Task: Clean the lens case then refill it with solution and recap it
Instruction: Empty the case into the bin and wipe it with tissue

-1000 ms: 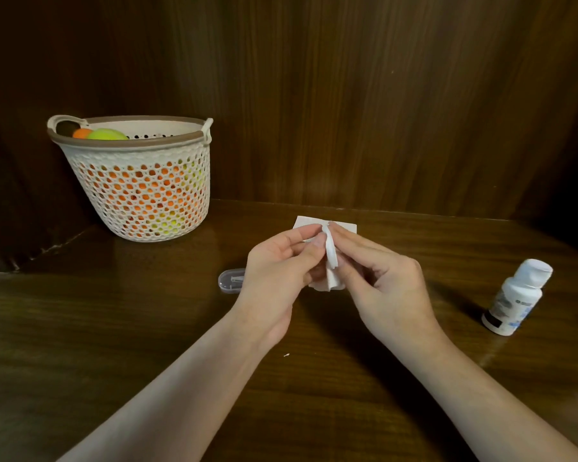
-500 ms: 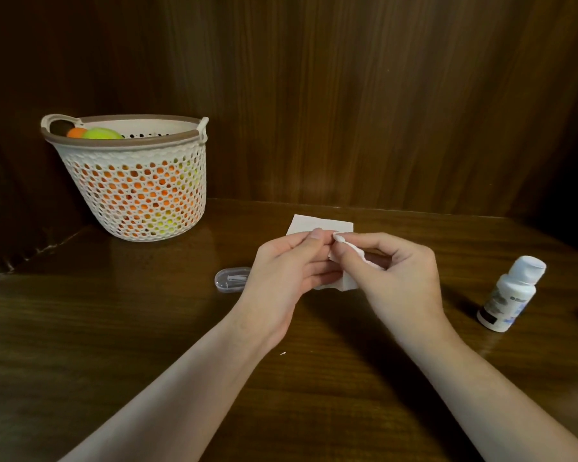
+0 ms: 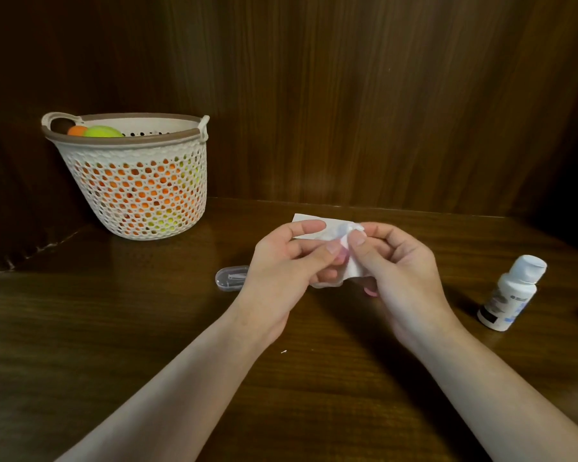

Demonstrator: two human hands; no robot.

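My left hand (image 3: 281, 265) and my right hand (image 3: 401, 271) meet above the middle of the wooden table (image 3: 147, 345). Both pinch a crumpled white tissue (image 3: 352, 268). A small pink piece, apparently the lens case (image 3: 340, 259), shows between my left fingertips, mostly wrapped in the tissue. Another bit of pink (image 3: 369, 291) peeks out under my right palm. The white solution bottle (image 3: 511, 291) stands capped and leaning at the right, well clear of my hands.
A small clear plastic box (image 3: 231, 278) with tweezers inside lies just left of my left hand. A white perforated basket (image 3: 137, 201) of orange and yellow balls stands at the back left. A dark wooden wall closes the back.
My right thumb and fingers have shifted on the tissue, which is now more bunched around the piece in my left hand. Both hands stay at the same spot.
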